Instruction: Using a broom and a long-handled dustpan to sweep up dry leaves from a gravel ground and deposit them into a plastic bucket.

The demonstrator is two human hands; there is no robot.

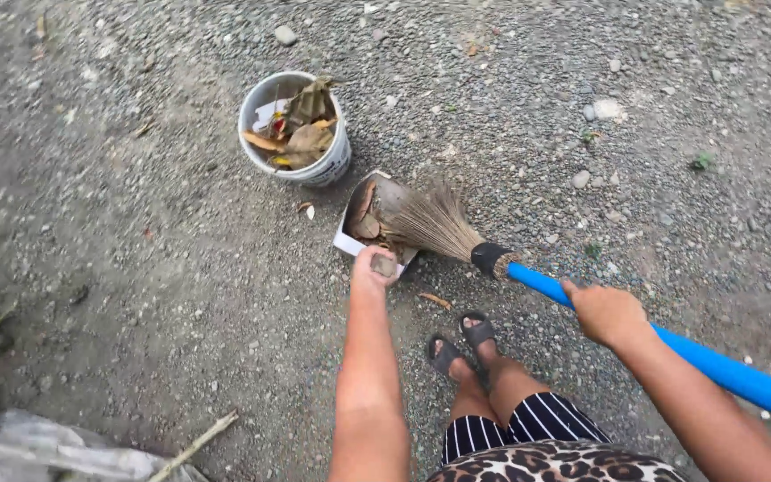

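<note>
Head view: the left hand [373,268] grips the near edge of a white dustpan [369,219] on gravel [180,268], leaves inside. Closed around a blue handle, the right hand [606,312] holds a broom [439,223], its bristles lying in the dustpan. Just beyond stands a bucket [294,129] of leaves.

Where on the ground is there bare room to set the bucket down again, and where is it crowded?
Open gravel lies left of the left hand, below the bucket. More lies beyond the broom, upper right. It is crowded between the bucket, the dustpan and the feet, and at the plastic sheet, lower left.
</note>
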